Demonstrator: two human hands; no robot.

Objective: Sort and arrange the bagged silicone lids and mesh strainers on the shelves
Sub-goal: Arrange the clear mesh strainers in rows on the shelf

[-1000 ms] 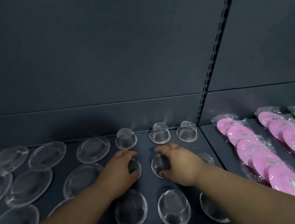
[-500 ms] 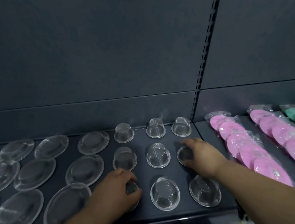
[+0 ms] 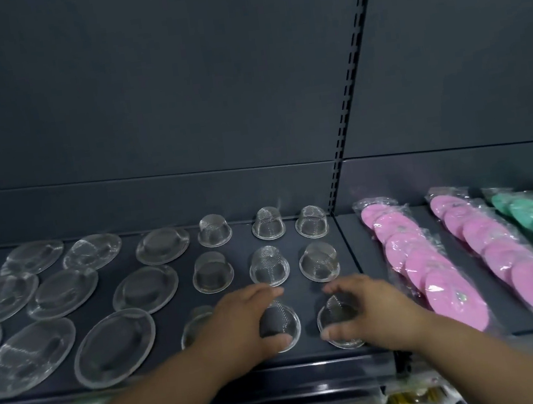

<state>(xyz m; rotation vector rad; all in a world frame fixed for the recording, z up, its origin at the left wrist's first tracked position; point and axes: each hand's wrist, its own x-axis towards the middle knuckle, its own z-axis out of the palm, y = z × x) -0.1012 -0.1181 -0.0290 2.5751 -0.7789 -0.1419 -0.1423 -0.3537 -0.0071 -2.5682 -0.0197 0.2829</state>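
The left hand (image 3: 240,326) curls fingers and thumb round the front middle mesh strainer (image 3: 280,322). The right hand (image 3: 372,309) grips the front right strainer (image 3: 338,319) the same way. 9 strainers (image 3: 268,265) sit in 3 rows on the shelf (image 3: 240,248), so this part looks nearly done.

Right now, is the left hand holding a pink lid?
No, the left hand grips a mesh strainer; the pink lids lie bagged further right.
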